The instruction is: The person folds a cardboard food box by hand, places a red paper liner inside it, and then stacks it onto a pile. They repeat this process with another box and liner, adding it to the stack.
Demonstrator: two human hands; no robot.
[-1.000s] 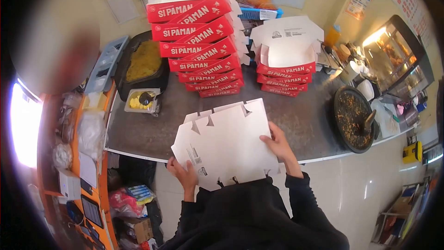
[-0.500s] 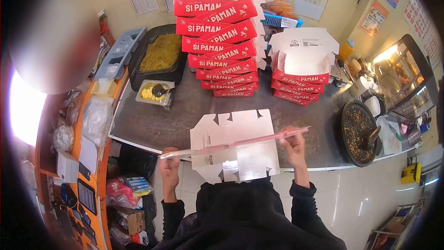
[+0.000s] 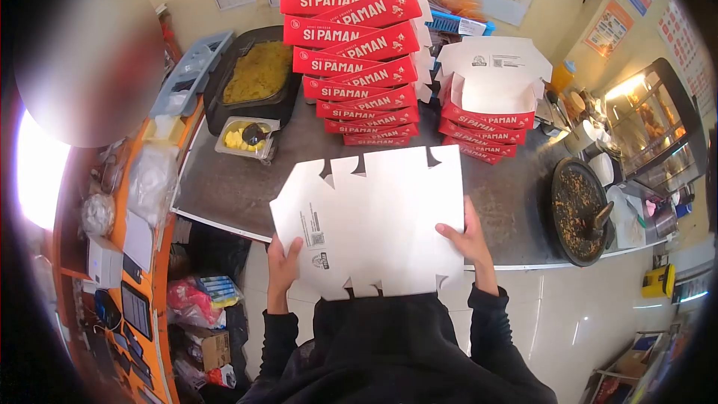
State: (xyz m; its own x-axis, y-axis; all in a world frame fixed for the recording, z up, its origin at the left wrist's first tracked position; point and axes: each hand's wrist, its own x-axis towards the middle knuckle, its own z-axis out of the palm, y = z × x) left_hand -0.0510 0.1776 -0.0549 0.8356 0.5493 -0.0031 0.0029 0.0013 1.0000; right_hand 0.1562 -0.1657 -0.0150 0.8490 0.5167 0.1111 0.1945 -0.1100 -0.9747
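A flat, unfolded white cardboard box blank (image 3: 389,217) with notched edges and small printing on its left side lies between my hands at the table's front edge. My left hand (image 3: 284,269) grips its left edge, thumb on top. On the opposite side my right hand (image 3: 469,239) pinches the right edge, thumb on the white face. Whether a second blank lies beneath cannot be made out. Behind it rises a tall stack of red-and-white boxes (image 3: 359,67) marked SI PAMAN, and a shorter stack of the same boxes (image 3: 490,120) stands to its right.
On the dark table (image 3: 224,179) are a tray of yellowish food (image 3: 258,71) and a clear tub (image 3: 247,138) with yellow pieces. A stone mortar (image 3: 572,217) with a pestle sits at right, near a lit display case (image 3: 647,116). An orange shelf (image 3: 149,284) runs along the left.
The blank that was held edge-on has turned flat, its white face towards me, covering the other blank seen below it before. Both hands still hold its sides.
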